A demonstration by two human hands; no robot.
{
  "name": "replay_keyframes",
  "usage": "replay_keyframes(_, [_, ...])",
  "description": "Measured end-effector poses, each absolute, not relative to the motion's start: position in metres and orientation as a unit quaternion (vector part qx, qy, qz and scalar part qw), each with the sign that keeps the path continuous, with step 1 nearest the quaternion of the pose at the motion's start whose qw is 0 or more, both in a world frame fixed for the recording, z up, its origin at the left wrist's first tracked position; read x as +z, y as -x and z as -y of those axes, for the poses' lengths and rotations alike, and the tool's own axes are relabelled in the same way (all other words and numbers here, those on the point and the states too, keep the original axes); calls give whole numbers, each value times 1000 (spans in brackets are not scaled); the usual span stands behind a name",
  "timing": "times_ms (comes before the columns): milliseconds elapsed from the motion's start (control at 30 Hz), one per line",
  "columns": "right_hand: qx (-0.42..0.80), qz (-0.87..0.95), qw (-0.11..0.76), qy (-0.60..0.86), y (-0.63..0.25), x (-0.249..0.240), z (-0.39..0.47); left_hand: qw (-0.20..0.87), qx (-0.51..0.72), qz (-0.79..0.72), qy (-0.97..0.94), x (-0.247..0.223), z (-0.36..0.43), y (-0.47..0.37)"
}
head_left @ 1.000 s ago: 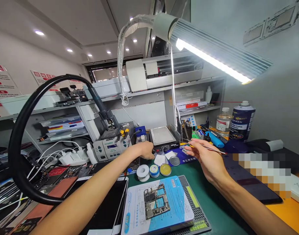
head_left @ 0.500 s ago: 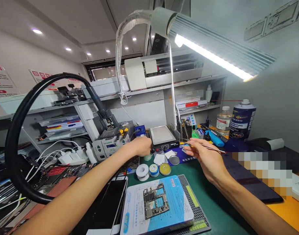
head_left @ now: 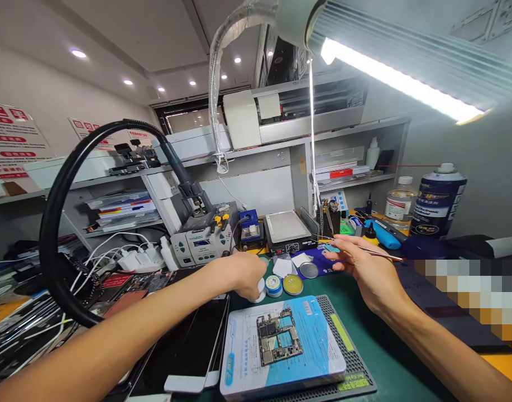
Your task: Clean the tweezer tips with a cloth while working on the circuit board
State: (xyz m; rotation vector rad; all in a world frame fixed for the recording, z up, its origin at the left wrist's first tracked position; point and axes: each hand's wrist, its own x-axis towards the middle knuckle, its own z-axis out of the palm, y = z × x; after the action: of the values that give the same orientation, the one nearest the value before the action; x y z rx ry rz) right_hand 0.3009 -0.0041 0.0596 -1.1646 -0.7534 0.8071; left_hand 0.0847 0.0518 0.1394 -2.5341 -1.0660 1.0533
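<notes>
My left hand [head_left: 248, 274] reaches in closed over a white spool [head_left: 261, 291], hiding most of it. Its fingertips are out of sight, so any small thing in them cannot be made out. Beside it stand a blue-and-white round tin [head_left: 274, 286] and an open tin of yellow paste [head_left: 293, 285]. My right hand [head_left: 362, 265] holds slim tweezers [head_left: 379, 253] between thumb and fingers, points to the left, above the green mat. In front, a phone circuit board [head_left: 280, 338] lies on a blue-and-white box [head_left: 318, 346].
A heating plate [head_left: 287, 226] and a soldering station [head_left: 203, 243] stand at the back. A lamp [head_left: 398, 78] hangs overhead. A black hose [head_left: 48, 240] arches at left. A phone screen [head_left: 184, 340] lies left of the box. A spray can [head_left: 438, 201] and a bottle [head_left: 400, 202] stand at right.
My left hand has come down and nearer, from beside the heating plate to over the white spool. My right hand still holds the tweezers. The view has shifted slightly left.
</notes>
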Motion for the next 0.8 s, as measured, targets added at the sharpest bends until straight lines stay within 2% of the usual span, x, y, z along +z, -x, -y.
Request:
replay_keyframes(533, [360,339,692,526,-301,61,5,83,459,376,801,138,-58,-84])
replay_keyframes(800, [358,343,689,529,-302,60,4,79,286,349,889,131,-64,-92])
